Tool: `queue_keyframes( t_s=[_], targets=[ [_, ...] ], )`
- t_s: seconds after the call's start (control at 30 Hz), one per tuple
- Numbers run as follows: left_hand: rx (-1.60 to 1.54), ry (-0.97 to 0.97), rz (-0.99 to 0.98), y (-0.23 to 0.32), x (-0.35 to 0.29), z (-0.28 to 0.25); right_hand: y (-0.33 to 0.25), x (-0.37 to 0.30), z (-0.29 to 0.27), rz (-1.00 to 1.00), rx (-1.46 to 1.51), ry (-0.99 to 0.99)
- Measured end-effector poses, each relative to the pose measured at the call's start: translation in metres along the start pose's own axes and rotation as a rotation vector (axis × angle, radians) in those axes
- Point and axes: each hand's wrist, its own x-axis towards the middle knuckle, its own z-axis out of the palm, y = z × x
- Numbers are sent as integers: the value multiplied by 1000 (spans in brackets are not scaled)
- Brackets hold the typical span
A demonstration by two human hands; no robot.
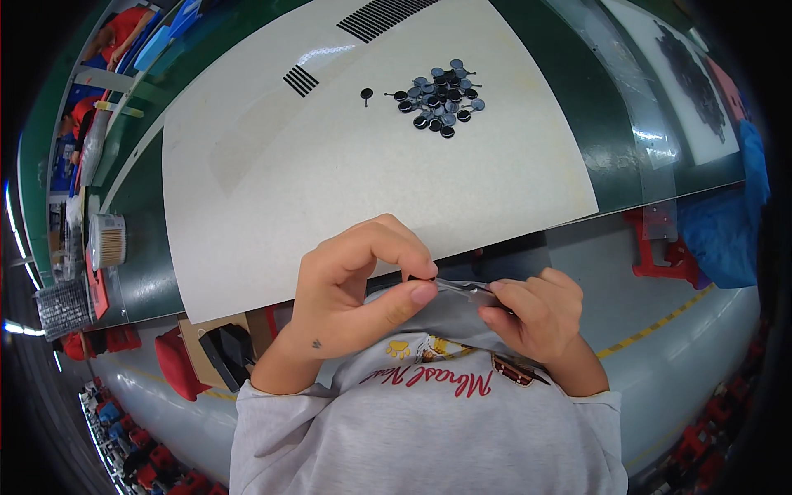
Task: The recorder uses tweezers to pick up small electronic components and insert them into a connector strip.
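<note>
Both my hands are raised near the table's front edge, in front of my grey shirt. My left hand (355,285) pinches a small dark piece (421,279) between thumb and forefinger; most of it is hidden by the fingertips. In my right hand (540,313) is a slim metal tool that looks like tweezers (464,288), gripped between thumb and fingers. Its narrow end points left and reaches the dark piece. On the white sheet (272,214) beyond lies a pile of small round black and grey parts with short stems (445,99).
One loose round part (367,94) sits left of the pile. Short black strips (301,81) lie in a row, with a longer row (384,18) farther back. A tub of cotton swabs (108,239) stands at left. Red stools (664,252) are beyond the table edge.
</note>
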Motion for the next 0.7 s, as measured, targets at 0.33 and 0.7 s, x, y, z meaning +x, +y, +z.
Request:
queue_keyframes(
  t_s=[0.33,0.7],
  targets=[
    [-159,-169,-244,8,3,-11,-5,11,-16,1223,1441,-405],
    [-115,-71,-342,12,0,-6,3,16,-19,1221,1443,-455]
  ],
)
